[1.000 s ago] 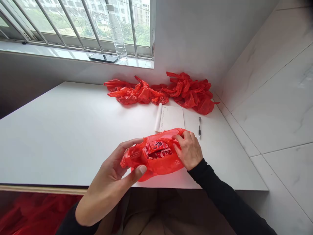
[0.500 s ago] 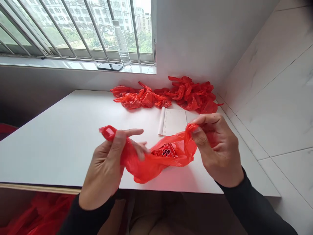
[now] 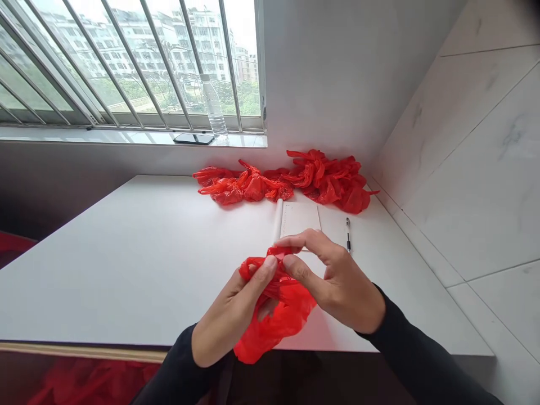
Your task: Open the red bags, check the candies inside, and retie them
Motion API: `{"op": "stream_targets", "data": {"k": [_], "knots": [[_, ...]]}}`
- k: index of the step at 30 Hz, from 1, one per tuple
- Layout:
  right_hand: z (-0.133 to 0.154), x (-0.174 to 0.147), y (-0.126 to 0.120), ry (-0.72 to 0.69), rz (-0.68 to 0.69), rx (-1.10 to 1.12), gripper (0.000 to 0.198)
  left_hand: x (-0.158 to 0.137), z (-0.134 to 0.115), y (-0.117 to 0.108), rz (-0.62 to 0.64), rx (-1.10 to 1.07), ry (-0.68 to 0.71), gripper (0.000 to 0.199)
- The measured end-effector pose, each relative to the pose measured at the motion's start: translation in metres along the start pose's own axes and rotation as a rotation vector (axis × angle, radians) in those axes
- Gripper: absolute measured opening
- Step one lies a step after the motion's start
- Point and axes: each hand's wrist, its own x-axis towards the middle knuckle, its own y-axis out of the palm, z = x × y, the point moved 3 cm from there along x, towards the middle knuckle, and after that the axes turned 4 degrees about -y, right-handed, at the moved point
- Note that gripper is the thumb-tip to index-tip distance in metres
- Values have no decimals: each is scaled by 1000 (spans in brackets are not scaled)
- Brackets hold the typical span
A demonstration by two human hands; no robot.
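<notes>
A thin red plastic bag (image 3: 291, 309) hangs between my two hands over the table's front edge, its top gathered. My left hand (image 3: 236, 315) is closed round the bunched neck, with a loop of plastic above the thumb. Thumb and fingers of my right hand (image 3: 333, 281) pinch the other part of the top, close beside the left thumb. What lies inside the bag is hidden by its folds.
Several knotted red bags (image 3: 329, 180) lie along the wall at the back of the white table (image 3: 126, 270). In front of them are an open notepad (image 3: 299, 219) and a pen (image 3: 348, 233). A water bottle (image 3: 215, 109) and a phone (image 3: 194, 138) rest on the windowsill.
My hands have come together from wide apart, and the stretched bag top is now bunched between them. The printed packet inside has gone from sight. The view has tilted up slightly.
</notes>
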Motion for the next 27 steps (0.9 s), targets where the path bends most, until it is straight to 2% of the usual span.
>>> {"op": "stream_targets", "data": {"k": [3, 6, 8, 11, 13, 16, 18, 20, 23, 25, 27], "knots": [[-5, -2, -3, 32, -35, 58, 11, 6, 3, -7, 87, -141, -60, 45], [0, -7, 0, -36, 10, 61, 11, 8, 1, -15, 40, -225, -44, 28], [1, -8, 3, -81, 52, 62, 13, 7, -2, -17, 45, -144, -34, 19], [-9, -3, 8, -90, 91, 105, 34, 1, -5, -15, 105, 64, 12, 4], [-23, 1, 14, -16, 167, 159, 35, -1, -5, -15, 69, 261, 113, 22], [-44, 4, 23, 99, 224, 225, 39, -4, 3, -22, -146, 724, 419, 60], [-55, 3, 28, 108, 232, 270, 38, -5, 12, -26, -253, 963, 643, 73], [-64, 1, 35, 106, 316, 351, 32, -5, 22, -28, -261, 1059, 814, 77], [-69, 0, 44, 110, 419, 456, 26, -2, 26, -27, -264, 1140, 918, 72], [-68, 2, 41, 112, 344, 428, 23, 1, 24, -25, -298, 1192, 913, 70], [-66, 3, 32, 83, 215, 280, 19, 0, 25, -29, -317, 1219, 898, 69]]}}
